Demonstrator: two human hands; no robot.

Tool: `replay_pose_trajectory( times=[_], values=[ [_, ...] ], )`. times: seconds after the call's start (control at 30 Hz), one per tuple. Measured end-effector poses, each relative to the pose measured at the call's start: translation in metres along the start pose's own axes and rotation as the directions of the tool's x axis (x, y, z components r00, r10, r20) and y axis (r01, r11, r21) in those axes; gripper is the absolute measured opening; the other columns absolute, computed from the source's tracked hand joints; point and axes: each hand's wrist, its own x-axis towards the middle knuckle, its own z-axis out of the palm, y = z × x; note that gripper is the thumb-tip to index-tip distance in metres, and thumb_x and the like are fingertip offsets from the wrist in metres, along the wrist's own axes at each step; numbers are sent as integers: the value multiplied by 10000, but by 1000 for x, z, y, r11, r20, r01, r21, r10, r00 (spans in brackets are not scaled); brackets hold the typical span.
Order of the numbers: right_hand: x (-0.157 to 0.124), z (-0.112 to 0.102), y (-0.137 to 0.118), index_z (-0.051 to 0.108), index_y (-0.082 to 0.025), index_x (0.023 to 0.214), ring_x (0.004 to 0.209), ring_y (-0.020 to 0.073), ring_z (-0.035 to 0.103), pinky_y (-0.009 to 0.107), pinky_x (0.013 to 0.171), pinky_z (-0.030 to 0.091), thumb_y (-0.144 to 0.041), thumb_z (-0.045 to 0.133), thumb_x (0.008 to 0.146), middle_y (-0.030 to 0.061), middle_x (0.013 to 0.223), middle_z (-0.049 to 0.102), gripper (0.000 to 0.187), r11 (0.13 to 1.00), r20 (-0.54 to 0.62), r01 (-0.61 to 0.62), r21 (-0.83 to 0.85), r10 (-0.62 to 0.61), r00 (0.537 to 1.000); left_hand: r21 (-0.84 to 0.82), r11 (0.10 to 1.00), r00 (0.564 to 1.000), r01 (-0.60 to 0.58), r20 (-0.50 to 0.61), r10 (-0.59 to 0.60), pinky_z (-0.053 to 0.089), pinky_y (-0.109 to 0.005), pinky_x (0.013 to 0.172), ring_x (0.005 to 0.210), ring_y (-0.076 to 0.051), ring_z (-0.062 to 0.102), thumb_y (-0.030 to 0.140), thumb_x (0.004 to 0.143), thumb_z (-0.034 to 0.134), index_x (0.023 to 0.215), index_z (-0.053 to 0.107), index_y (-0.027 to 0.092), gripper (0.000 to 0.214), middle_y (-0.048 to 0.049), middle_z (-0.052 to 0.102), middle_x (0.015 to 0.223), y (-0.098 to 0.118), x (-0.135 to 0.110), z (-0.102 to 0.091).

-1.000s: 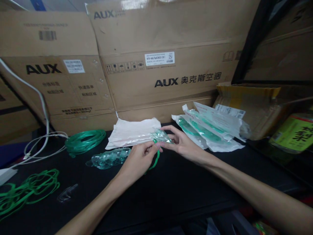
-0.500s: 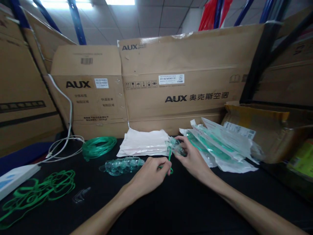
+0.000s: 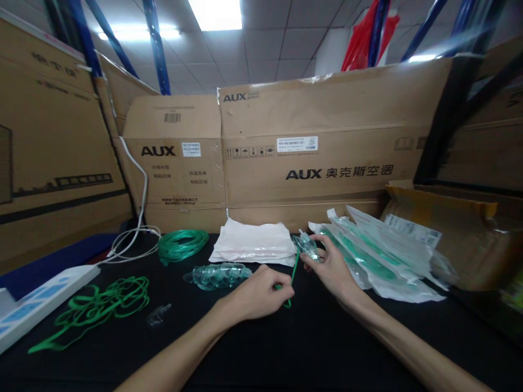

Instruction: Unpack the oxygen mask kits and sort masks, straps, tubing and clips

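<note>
The clear cup point(image 3: 307, 246) was just to the right of the flat white stack point(image 3: 253, 242), in the right hand point(image 3: 330, 267). It was see-through with a faint green-blue tint, shiny and rounded, with a narrow spout-like end pointing up; finer detail was blurred. The right hand's grip was closed on it between thumb and fingers. From its edge a thin green strap point(image 3: 295, 267) ran down, taut and straight, to the left hand point(image 3: 267, 291), whose grip was pinched shut on it in front of the stack; a short loop of strap hung below those fingers. On the black tabletop point(image 3: 253, 354), nested clear cups point(image 3: 220, 276) lay in a row before the stack's left part, green tubing point(image 3: 183, 245) lay coiled left of the stack, and bagged green pieces point(image 3: 376, 261) lay to its right.
</note>
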Motion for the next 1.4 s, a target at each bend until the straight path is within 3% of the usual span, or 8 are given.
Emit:
replay_pose_trajectory(
  times=[0.43,0.57,0.73,0.9,1.03,1.2,1.3,1.4],
  values=[
    [9,-26,-25,487,-231,1113,571,211,614,352,585,493,-565,839,585,-4,714,663,716,997,-209,75,-26,-79,975,-116,987,991,-112,55,119,219,-281,545,523,-100,265,208,778,513,532,329,198,307,60,267,526,-1,-8,-13],
    [-19,-35,-41,518,-238,1179,642,240,648,383,700,524,-564,831,632,-10,667,659,709,999,-184,26,-25,-30,982,-131,987,983,-98,-166,76,301,-259,576,567,-111,401,286,921,464,626,508,183,316,34,454,602,16,-16,-28],
    [-85,-33,-34,489,-241,1297,666,244,660,363,740,511,-580,793,727,-18,605,660,730,994,22,-106,15,106,994,-159,986,698,56,-700,-152,262,-232,499,546,-114,343,478,986,483,804,599,195,356,41,414,659,24,-65,-78],
    [-110,-31,-14,484,-219,1292,592,218,624,326,657,479,-599,763,769,-25,585,642,704,972,98,-227,64,220,971,-71,804,353,591,-873,-337,300,-258,507,530,-159,421,566,941,499,929,680,198,411,21,458,606,-22,-158,-131],
    [-106,-29,-13,504,-214,1306,617,206,626,324,696,471,-551,744,814,-31,592,643,643,974,108,-214,80,205,973,159,396,372,905,-747,-551,464,-378,689,785,-346,676,564,907,512,870,751,163,469,-120,688,740,-69,-205,-151],
    [-106,-27,-22,546,-175,1285,644,185,634,313,705,485,-452,742,820,-31,648,635,575,975,242,-217,44,200,949,352,217,413,911,-765,-495,507,-489,813,968,-473,689,602,942,417,1033,744,87,617,-199,736,923,-77,-207,-145],
    [-109,-27,-23,554,-169,1329,683,171,657,304,729,513,-397,743,804,-19,744,648,603,973,280,-229,25,213,936,438,284,502,853,-838,-217,499,-527,879,1078,-464,654,456,964,358,1076,708,111,505,-165,719,1071,-56,-191,-130],
    [-110,-27,-23,558,-161,1373,713,162,671,303,766,542,-385,739,807,-2,807,673,635,969,280,-246,18,232,932,457,631,588,627,-809,1,478,-383,918,1071,-306,653,201,854,392,826,663,201,272,-34,703,1046,-29,-167,-101]
  ],
)
